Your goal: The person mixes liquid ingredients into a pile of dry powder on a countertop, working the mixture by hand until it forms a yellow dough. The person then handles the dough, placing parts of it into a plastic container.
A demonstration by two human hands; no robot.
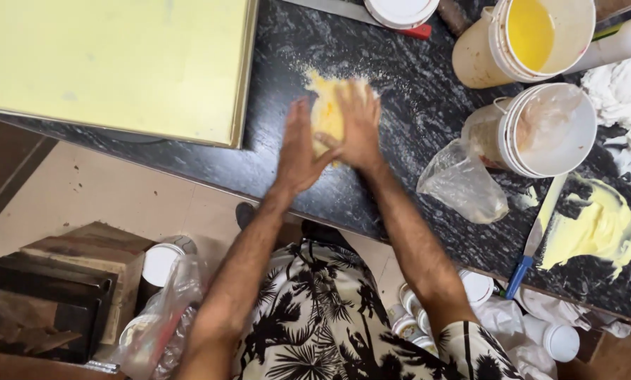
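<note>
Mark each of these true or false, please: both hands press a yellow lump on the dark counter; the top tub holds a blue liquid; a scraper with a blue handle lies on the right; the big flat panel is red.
1. The left hand and the right hand press the yellow lump on the dark counter. True.
2. The top tub holds a blue liquid. False: the liquid is yellow.
3. A scraper with a blue handle lies on the right. True, beside a pale yellow smear.
4. The flat panel is red. False: it is pale yellow.
</note>
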